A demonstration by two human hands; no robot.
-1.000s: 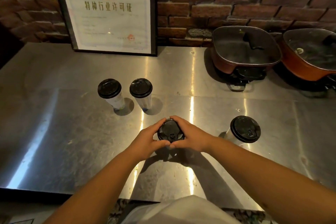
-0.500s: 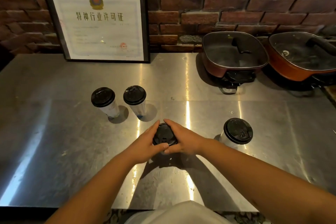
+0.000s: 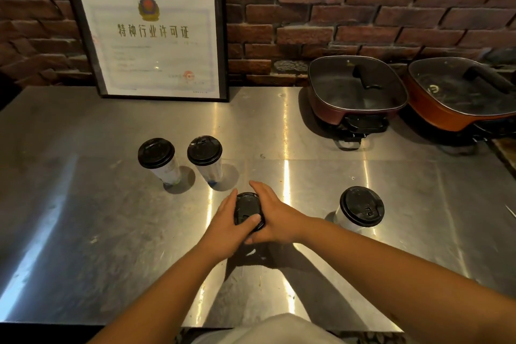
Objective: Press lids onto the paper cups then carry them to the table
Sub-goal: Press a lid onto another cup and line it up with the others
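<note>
center cup: I see only its black lid [image 3: 247,208]; left hand [image 3: 227,225] and right hand [image 3: 275,216] cover the body.
right pan [image 3: 460,95]: cut by right frame edge.
certificate [image 3: 150,39] small print: too blurred to read.

- The person is showing two bare forearms, with no sleeves, watch or bracelet covering them as far as the frame edge.
- The left hand [image 3: 227,227] and the right hand [image 3: 275,218] are wearing no gloves or rings.
- A pale, whitish garment [image 3: 275,329] is showing at the near edge, between the arms.
</note>
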